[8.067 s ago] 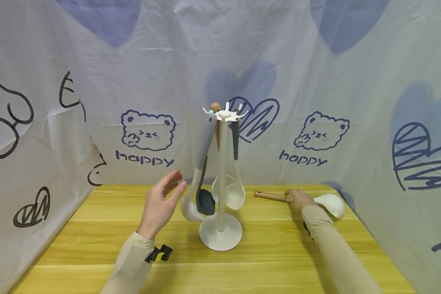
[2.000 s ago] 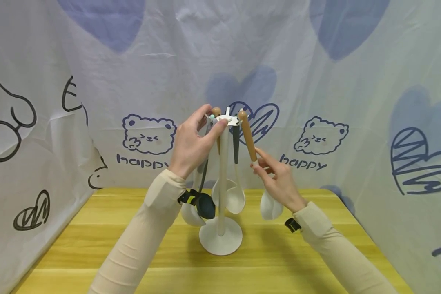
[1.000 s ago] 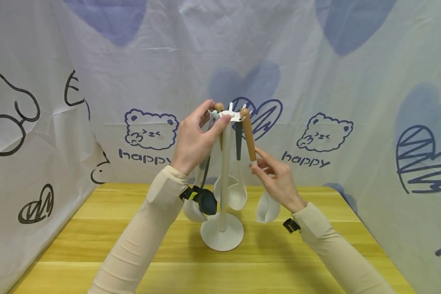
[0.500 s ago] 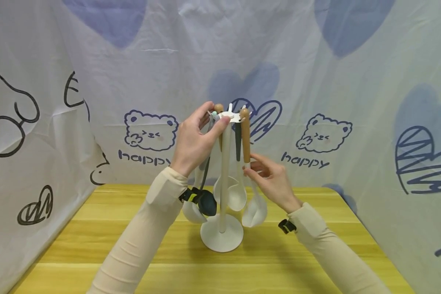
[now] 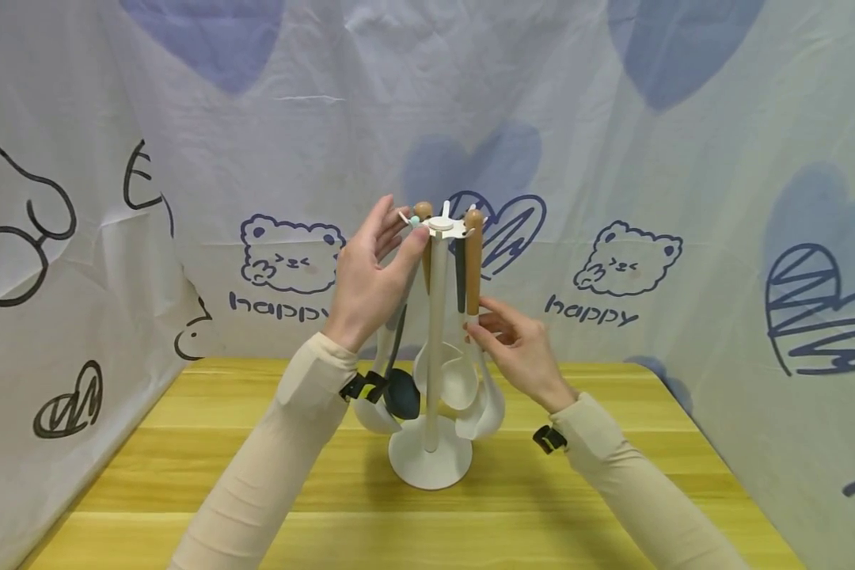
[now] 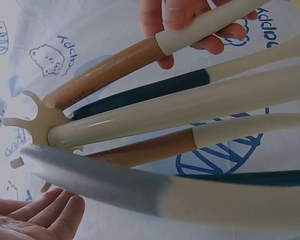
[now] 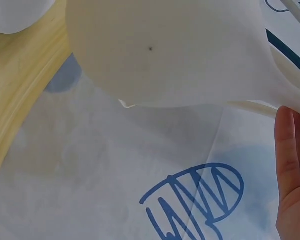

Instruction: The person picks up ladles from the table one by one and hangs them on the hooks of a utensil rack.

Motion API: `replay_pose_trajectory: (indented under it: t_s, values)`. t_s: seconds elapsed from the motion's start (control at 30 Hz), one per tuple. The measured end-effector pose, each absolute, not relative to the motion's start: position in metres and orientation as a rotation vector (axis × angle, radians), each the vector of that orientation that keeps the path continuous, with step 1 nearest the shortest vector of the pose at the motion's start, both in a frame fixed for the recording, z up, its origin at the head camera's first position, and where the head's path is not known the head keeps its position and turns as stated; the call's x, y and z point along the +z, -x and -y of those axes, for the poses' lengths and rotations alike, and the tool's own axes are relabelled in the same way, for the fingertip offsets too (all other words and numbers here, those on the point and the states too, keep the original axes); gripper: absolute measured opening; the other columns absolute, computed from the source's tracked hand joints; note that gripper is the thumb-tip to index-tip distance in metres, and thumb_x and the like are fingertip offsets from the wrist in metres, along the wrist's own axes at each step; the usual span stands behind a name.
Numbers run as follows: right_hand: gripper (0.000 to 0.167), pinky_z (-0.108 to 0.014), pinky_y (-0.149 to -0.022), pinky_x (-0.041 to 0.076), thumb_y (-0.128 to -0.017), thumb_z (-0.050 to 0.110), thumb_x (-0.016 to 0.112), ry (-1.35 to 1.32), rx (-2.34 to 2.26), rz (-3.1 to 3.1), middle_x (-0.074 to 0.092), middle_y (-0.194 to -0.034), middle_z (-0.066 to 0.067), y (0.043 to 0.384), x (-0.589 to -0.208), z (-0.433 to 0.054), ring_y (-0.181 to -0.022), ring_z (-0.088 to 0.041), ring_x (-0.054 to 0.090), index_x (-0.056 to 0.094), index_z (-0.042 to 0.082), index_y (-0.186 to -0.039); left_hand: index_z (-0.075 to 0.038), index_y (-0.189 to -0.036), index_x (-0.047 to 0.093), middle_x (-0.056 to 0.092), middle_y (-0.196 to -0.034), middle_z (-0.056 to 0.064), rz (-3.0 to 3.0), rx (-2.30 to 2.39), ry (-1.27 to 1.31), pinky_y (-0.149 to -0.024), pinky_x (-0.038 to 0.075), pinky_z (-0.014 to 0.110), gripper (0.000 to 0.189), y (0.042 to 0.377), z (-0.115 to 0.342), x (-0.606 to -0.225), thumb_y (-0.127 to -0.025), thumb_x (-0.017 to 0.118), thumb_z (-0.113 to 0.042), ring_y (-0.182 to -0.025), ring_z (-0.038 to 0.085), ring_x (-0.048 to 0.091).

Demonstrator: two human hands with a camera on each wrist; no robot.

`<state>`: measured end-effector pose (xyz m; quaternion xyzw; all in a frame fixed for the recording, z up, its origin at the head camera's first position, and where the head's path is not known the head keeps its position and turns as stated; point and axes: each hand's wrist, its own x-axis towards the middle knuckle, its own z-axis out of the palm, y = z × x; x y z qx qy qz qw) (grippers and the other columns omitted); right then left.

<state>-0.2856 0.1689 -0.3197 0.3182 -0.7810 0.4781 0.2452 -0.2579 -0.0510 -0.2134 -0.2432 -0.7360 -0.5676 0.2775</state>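
A wooden-handled white ladle (image 5: 473, 265) hangs by its top end from the white utensil rack (image 5: 430, 467), on the right side. My right hand (image 5: 527, 352) pinches its white shank just below the wood, thumb in front and fingers behind. The ladle's round bowl (image 7: 165, 55) fills the upper part of the right wrist view. My left hand (image 5: 370, 277) is spread loosely beside the rack's hooked top (image 5: 442, 227), its thumb tip near the edge and nothing held. Close to its fingers in the left wrist view is a grey-handled utensil (image 6: 100, 175).
Several other utensils hang around the pole: a dark ladle (image 5: 402, 394), a white ladle bowl (image 5: 373, 416) at the left, a dark-handled one (image 5: 460, 277) and another wooden handle (image 6: 145, 147). The rack stands on a wood-grain table (image 5: 256, 475), with a printed cloth (image 5: 292, 142) behind.
The wooden-handled ladle went from the table at the right up to the rack, then its bowl swung left toward the pole. My left hand has just drawn back leftward from the rack's top.
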Motion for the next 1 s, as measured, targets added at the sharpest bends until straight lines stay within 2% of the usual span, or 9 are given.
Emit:
replay_pose_trajectory:
  t_s: [0.2,0.47,0.77,1.0]
  values:
    - [0.038,-0.028,-0.068,0.061,-0.095,0.01,0.065,-0.842,1.33,2.146,0.073,-0.105,-0.017,0.286,-0.322,-0.17,-0.08,-0.026,0.073,0.059,0.003,-0.132,-0.008,-0.154,0.027,0.048,-0.149,0.01,1.973,-1.537,0.636,-0.113,0.039,0.026,0.066,0.254,0.062,-0.224,-0.1,0.054,-0.036,-0.134,0.016,0.05]
    - [0.032,-0.033,-0.067,0.061,-0.096,0.013,0.063,-0.811,1.375,2.15,0.073,-0.108,-0.016,0.287,-0.325,-0.173,-0.075,-0.025,0.072,0.063,0.004,-0.127,-0.01,-0.152,0.034,0.05,-0.147,0.011,2.018,-1.521,0.584,-0.114,0.04,0.035,0.059,0.257,0.084,-0.25,-0.101,0.052,-0.036,-0.133,0.021,0.051]
    - [0.029,-0.032,-0.068,0.062,-0.104,0.016,0.049,-0.841,1.423,2.09,0.073,-0.1,-0.015,0.29,-0.334,-0.18,-0.085,-0.027,0.071,0.063,0.005,-0.126,-0.014,-0.149,0.039,0.05,-0.148,0.009,2.112,-1.5,0.535,-0.113,0.041,0.04,0.052,0.255,0.104,-0.279,-0.103,0.05,-0.035,-0.134,0.023,0.05]
    - [0.03,-0.031,-0.074,0.061,-0.104,0.021,0.049,-0.731,1.37,2.161,0.073,-0.105,-0.013,0.293,-0.344,-0.195,-0.092,-0.025,0.071,0.063,0.008,-0.128,-0.013,-0.15,0.039,0.049,-0.148,0.01,2.138,-1.449,0.527,-0.112,0.042,0.045,0.052,0.249,0.115,-0.293,-0.103,0.049,-0.033,-0.134,0.026,0.05]
